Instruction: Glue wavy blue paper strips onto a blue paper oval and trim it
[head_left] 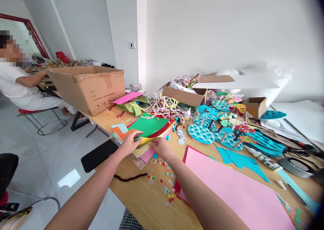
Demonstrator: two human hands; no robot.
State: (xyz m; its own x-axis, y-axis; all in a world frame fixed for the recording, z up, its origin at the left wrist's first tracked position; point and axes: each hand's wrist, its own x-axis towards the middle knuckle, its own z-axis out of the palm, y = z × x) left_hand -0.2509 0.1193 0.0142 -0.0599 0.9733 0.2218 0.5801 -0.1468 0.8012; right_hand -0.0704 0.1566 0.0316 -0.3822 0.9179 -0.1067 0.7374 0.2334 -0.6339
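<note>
A stack of coloured paper (149, 124), green on top with red and yellow beneath, lies near the table's front edge, its near edge bent upward. My left hand (129, 143) holds the stack's front left corner, fingers over the sheets and thumb at their edge. At the front right, my right hand (161, 147) is closed on the yellow sheet's edge; its fingertips are partly hidden. Orange and light blue paper pieces (120, 132) lie just left of the stack. Under the sheets, a clear plastic sleeve (139, 163) and pink paper (147, 154) stick out.
Paper confetti (167, 186) and a brown pipe cleaner (130, 178) lie in front. A black phone (98, 154) overhangs the edge. Large pink sheets (222, 189) and blue wavy cut-outs (202, 131) lie right. A cardboard box (96, 91) stands left; a person (17, 81) sits beyond.
</note>
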